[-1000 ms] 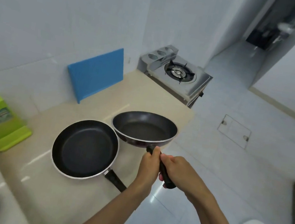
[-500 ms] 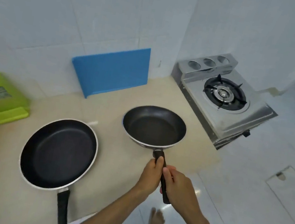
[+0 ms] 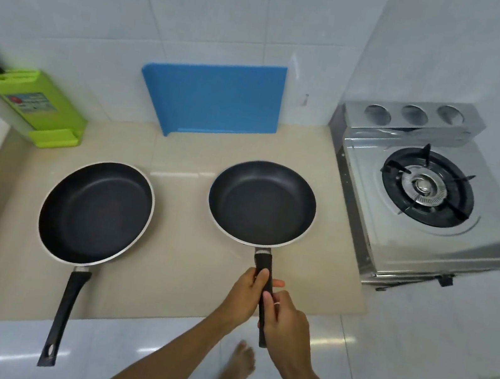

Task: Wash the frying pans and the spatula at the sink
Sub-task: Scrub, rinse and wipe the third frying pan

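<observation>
Head view: my left grip (image 3: pixel 243 300) and right grip (image 3: pixel 286 331) both curl round the black handle (image 3: pixel 262 259) of the right-hand frying pan (image 3: pixel 261 202), empty, over the counter (image 3: pixel 180 263). The second frying pan (image 3: pixel 95 213) lies empty to its left.

Bright, even light (glare on the floor (image 3: pixel 329 341)); left edge blurred, wide-angle warped.

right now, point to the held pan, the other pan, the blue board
held pan (image 3: pixel 262 203): head view, inner base
other pan (image 3: pixel 95 213): head view, inner base
blue board (image 3: pixel 214 100): head view, front face
</observation>
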